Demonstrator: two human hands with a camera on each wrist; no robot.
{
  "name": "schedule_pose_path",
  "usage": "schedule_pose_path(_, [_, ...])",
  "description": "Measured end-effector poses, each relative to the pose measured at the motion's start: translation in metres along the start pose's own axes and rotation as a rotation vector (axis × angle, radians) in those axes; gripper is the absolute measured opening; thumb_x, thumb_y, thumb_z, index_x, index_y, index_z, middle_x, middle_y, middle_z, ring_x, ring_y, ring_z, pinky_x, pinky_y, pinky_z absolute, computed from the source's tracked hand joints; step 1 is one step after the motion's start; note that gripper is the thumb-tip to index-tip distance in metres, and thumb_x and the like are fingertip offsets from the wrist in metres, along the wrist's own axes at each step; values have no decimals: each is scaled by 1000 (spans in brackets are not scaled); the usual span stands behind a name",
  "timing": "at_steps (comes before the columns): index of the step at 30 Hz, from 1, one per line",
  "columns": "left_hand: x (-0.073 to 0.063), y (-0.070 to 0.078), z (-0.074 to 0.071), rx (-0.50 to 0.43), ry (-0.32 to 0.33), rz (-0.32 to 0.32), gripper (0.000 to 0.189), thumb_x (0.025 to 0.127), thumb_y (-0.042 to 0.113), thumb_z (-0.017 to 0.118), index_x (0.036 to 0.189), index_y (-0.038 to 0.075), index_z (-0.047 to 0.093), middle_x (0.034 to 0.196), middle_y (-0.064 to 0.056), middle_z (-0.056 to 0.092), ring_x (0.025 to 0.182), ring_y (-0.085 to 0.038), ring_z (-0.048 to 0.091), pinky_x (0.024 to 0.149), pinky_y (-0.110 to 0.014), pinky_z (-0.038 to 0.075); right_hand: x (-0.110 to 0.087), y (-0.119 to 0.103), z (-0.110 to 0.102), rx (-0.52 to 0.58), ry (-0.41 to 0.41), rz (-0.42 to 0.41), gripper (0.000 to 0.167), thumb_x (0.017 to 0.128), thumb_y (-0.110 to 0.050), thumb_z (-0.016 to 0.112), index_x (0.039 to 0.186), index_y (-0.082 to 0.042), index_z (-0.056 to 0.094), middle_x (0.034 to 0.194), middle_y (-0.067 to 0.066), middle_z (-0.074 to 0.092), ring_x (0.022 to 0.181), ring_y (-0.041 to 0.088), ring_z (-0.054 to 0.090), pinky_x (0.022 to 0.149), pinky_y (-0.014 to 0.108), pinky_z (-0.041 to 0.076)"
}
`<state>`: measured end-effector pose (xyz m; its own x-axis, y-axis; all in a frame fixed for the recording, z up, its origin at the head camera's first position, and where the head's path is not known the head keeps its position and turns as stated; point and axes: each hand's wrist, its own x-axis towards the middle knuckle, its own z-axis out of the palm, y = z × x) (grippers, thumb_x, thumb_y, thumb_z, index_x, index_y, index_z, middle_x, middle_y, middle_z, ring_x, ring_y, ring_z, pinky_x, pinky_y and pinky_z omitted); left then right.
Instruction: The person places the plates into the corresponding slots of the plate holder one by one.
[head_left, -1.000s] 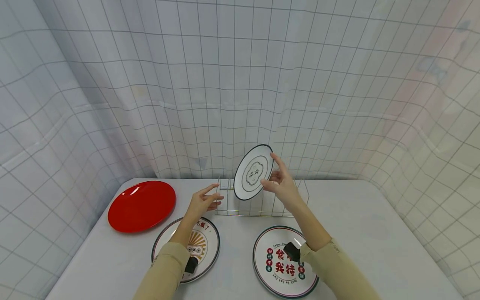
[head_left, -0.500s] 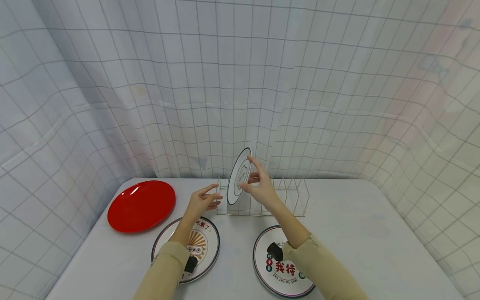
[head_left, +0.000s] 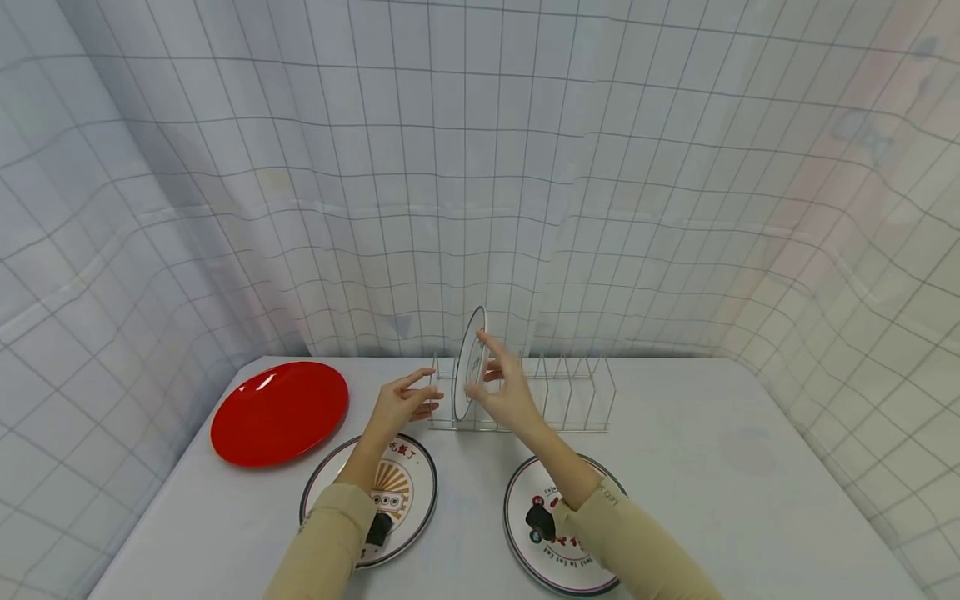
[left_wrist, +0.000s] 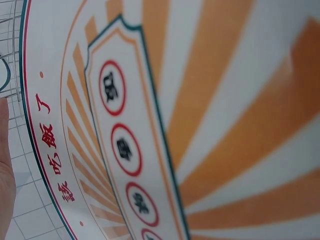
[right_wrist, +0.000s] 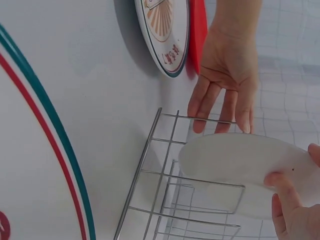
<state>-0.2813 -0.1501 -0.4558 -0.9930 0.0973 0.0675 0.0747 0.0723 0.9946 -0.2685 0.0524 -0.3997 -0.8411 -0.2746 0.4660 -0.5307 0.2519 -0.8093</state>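
Note:
My right hand (head_left: 508, 398) grips a small white plate (head_left: 467, 367) with a dark rim, thumb and fingers at its right side. The plate stands almost edge-on in the left part of a wire dish rack (right_wrist: 141, 171). In the right wrist view its plain white face (right_wrist: 225, 154) shows beside the rack's wires. My left hand (head_left: 395, 408) is at the rack's left end, its relaxed fingers touching the end wires. Under the left forearm lies a plate with an orange sunray print (head_left: 393, 477). Below the right forearm is a white plate with red lettering (head_left: 521, 500).
A red oval plate (head_left: 277, 414) lies at the left of the white table (head_left: 720, 467). Both printed plates show another rim beneath, as if stacked. A white grid-patterned curtain (head_left: 495, 167) closes off the back and sides.
My right hand has moved left and slightly down with the plate, turning it from facing me to nearly edge-on. My left hand has stayed at the rack's end.

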Motion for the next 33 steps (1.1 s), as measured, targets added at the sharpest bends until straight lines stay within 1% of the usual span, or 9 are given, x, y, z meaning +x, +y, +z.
schedule_pose_path(3, [0,-1,0,-10,-7,-2,49,89,19,61,133,5,46,103,-23,64,94,-37,62,79,-40,53,-2,7,5,-32,12,12,78,74,-1,72,141,-16,35,123,20,44,93,35,52,81,51,46])
schedule_pose_path(6, [1,-2,1,-27,-8,0,50,89,18,61,133,4,46,102,-22,65,94,-38,62,78,-39,53,-4,12,9,-39,27,46,78,74,-1,73,140,-20,36,108,19,47,92,32,52,79,52,47])
schedule_pose_path(10, [2,-4,3,-32,-9,5,48,89,17,61,133,3,46,100,-23,65,93,-39,62,76,-38,54,-6,16,12,-31,44,52,77,74,-2,74,140,-19,37,101,18,49,91,32,52,77,54,47])
schedule_pose_path(17, [3,-4,3,-1,1,8,48,88,18,61,132,4,47,99,-22,66,91,-36,64,74,-37,55,-7,17,13,-57,25,55,77,76,-7,74,141,-18,35,107,20,46,94,33,52,70,40,52])
schedule_pose_path(20, [2,-3,2,1,-3,12,48,89,17,61,132,4,47,99,-22,66,92,-38,63,74,-38,55,-8,7,11,-44,-1,66,75,77,-5,72,141,-13,34,110,24,44,96,38,51,70,41,52])
schedule_pose_path(24, [2,-3,1,-7,3,5,46,89,15,60,132,4,48,99,-22,66,92,-39,62,74,-38,55,-11,-18,-1,11,-75,112,72,82,-2,66,143,-8,28,118,30,41,104,44,50,77,46,52])
schedule_pose_path(26, [1,-3,0,-6,4,8,46,89,15,60,132,3,47,99,-23,66,92,-40,62,74,-38,55,-13,-29,-12,48,-103,155,71,85,-5,63,144,-9,24,124,30,39,110,45,48,81,47,51])
schedule_pose_path(28, [1,-3,0,-6,4,7,45,89,15,60,131,4,48,98,-23,66,92,-40,62,74,-37,55,-13,-30,-23,88,-102,207,72,87,-8,61,146,-13,20,130,28,37,115,44,45,86,50,48])
schedule_pose_path(33, [0,-4,-2,-4,1,8,43,89,15,60,130,7,51,98,-23,66,92,-38,63,73,-36,55,-16,-10,-62,220,-26,261,76,88,-18,61,146,-24,13,134,20,34,123,37,40,95,50,41])
